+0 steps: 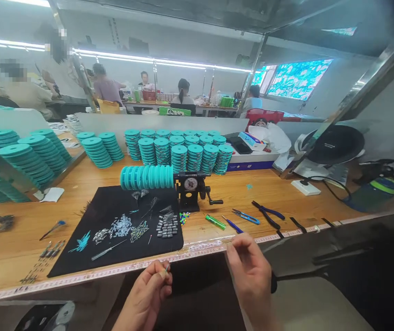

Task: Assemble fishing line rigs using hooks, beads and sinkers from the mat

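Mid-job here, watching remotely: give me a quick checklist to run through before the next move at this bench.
1. Left hand grip: ok, fingers pinch a small thin piece.
2. Right hand grip: cannot tell, fingertips are pinched together at the bench edge, but anything held is too fine to see.
3. Parts on the black mat: ok, in separate piles, with the grey cylindrical parts apart.
4. Teal spools on the hand-crank winder: ok, lined up in a row.
5. Blue-handled pliers: ok, lying on the bench right of the mat.
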`<act>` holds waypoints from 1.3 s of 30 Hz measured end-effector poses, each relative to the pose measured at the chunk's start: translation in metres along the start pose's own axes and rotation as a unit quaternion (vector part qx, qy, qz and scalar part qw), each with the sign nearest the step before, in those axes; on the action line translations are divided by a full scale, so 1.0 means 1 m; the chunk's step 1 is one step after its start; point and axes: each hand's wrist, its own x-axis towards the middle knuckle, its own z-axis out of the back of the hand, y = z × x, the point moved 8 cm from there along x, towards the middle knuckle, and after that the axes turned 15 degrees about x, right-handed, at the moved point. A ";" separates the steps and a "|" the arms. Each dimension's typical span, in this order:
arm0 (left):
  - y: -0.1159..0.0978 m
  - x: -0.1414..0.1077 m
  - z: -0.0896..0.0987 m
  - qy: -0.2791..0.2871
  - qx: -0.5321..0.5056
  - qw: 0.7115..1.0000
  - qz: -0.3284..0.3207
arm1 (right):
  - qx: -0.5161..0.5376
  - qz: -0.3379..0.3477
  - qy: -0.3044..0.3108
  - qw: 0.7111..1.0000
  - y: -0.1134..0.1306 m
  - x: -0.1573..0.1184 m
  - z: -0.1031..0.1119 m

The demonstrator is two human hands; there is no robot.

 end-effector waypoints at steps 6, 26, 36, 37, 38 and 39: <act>-0.006 0.017 -0.042 0.061 0.016 0.998 0.015 | -0.084 0.154 0.156 0.972 0.026 -0.015 -0.060; -0.005 0.028 -0.035 0.110 -0.013 0.988 0.104 | -0.303 0.327 0.279 0.851 0.016 -0.056 -0.121; -0.009 0.032 -0.023 0.157 0.072 0.980 0.101 | -0.072 -0.204 0.115 0.970 -0.043 -0.037 -0.080; -0.009 0.034 -0.021 0.155 0.084 0.980 0.096 | -0.056 -0.234 0.121 0.963 -0.050 -0.040 -0.083; -0.010 0.035 -0.019 0.151 0.098 0.980 0.088 | -0.044 -0.246 0.132 0.959 -0.054 -0.041 -0.087; -0.011 0.036 -0.018 0.145 0.116 0.980 0.078 | -0.041 -0.244 0.143 0.958 -0.055 -0.041 -0.090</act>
